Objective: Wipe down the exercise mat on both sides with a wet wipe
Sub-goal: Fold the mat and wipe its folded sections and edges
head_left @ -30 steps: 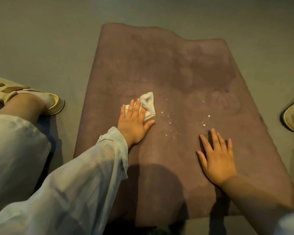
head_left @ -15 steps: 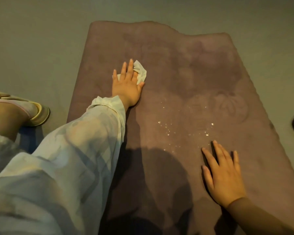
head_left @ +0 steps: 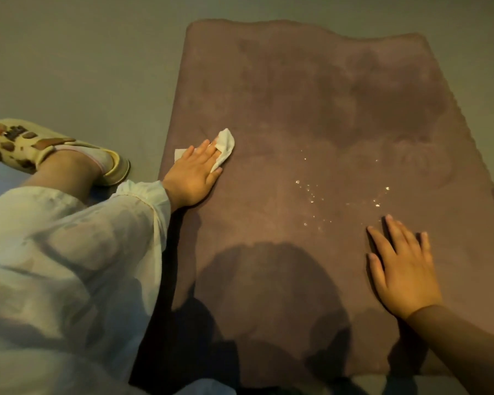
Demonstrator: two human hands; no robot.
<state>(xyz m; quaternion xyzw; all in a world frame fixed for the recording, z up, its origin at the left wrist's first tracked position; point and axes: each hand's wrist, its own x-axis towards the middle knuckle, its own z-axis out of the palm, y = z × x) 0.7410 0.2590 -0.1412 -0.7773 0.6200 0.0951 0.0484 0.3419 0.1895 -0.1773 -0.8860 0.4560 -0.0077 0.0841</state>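
Grey floor (head_left: 83,67) w/ brown exercise mat (head_left: 311,104) flat, long axis running away from person. Left hand (head_left: 193,173) presses wet wipe (head_left: 224,145) w/ flat fingers at mat's left edge; droplets (head_left: 311,195) lie to its right, nearer right hand (head_left: 402,269), which rests flat, holding nothing

no readable text, labels, brands, numbers, signs

Plain grey-green floor (head_left: 83,67) (dim, warm light)
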